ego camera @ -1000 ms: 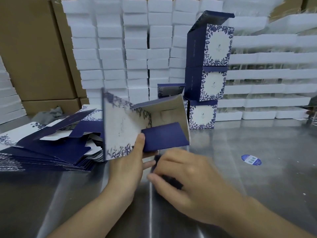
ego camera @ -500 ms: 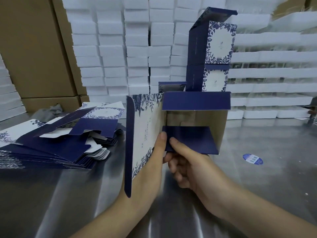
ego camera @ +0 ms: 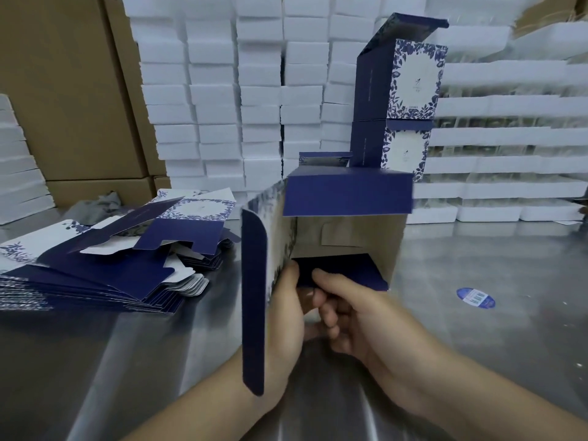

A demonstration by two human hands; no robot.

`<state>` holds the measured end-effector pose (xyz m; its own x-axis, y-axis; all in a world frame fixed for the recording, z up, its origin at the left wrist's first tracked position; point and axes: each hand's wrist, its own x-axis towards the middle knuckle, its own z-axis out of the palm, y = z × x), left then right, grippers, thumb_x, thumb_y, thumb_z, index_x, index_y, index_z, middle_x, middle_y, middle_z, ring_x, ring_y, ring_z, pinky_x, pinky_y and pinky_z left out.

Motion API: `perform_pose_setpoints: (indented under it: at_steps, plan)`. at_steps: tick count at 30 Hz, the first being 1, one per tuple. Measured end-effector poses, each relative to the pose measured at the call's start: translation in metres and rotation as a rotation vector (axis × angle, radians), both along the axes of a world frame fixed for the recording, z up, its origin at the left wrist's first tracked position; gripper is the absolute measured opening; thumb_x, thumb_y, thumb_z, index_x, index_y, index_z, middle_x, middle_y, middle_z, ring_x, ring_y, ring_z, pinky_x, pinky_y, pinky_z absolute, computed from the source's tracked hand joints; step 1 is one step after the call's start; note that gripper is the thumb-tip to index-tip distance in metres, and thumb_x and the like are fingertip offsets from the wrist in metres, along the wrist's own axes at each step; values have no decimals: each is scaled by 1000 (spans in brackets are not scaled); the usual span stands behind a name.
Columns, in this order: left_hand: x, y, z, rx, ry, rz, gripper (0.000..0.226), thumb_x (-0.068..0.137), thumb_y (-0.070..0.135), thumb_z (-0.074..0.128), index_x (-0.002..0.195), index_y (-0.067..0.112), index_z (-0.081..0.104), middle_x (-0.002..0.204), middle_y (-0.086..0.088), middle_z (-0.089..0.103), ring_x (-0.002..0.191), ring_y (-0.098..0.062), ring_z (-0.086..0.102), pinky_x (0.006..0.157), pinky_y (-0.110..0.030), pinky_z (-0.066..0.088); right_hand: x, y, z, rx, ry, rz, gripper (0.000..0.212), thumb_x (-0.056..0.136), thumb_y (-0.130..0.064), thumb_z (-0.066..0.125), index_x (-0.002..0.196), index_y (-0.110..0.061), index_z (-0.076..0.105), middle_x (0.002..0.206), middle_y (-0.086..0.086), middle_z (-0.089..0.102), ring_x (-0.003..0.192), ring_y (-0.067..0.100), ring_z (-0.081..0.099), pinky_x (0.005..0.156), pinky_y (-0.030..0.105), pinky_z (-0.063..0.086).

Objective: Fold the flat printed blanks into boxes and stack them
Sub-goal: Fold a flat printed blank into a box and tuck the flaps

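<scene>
Two hands hold a half-formed box point(ego camera: 346, 230) over the steel table point(ego camera: 477, 345), between the flat blanks point(ego camera: 105, 268) and the stacked boxes point(ego camera: 410, 87). Left hand point(ego camera: 286, 316) grips its left wall, steadying it; right hand point(ego camera: 356, 319) pinches the bottom flap point(ego camera: 343, 270), thumb above, fingers curled beneath, probably to tuck it. Its open mouth faces the person, long axis pointing away

Folding a navy floral-printed cardboard box point(ego camera: 346, 198)
Left hand point(ego camera: 286, 316) and right hand point(ego camera: 353, 319) are gripping its lower navy flap point(ego camera: 346, 272) above the steel table point(ego camera: 477, 345).
</scene>
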<state>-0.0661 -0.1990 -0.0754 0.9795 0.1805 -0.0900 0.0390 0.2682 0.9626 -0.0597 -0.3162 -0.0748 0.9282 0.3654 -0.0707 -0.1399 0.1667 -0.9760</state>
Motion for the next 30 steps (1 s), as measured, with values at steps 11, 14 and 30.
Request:
perform_pose_setpoints:
  at_steps: [11, 14, 30]
  plan:
    - [-7, 5, 6, -17, -33, 83, 39, 112, 41, 39, 103, 12, 63, 109, -12, 69, 94, -25, 67, 87, -41, 54, 6, -2, -1, 33, 29, -92, 38, 94, -32, 72, 58, -19, 71, 54, -2, 49, 44, 9, 42, 42, 18, 33]
    - [-7, 6, 6, -3, -56, 106, 37, 112, 40, 40, 106, 12, 64, 111, -12, 70, 95, -24, 68, 89, -40, 55, 9, -2, -3, 34, 43, -122, 41, 94, -29, 71, 54, -19, 69, 52, -2, 47, 42, 9, 39, 41, 18, 33]
    - [25, 28, -25, 36, -73, 170, 47, 113, 38, 36, 113, 14, 77, 100, -13, 82, 92, -29, 80, 70, -42, 68, 28, -10, -18, -100, -124, -95, 37, 97, -41, 71, 71, -16, 72, 58, 2, 58, 46, 11, 49, 43, 21, 35]
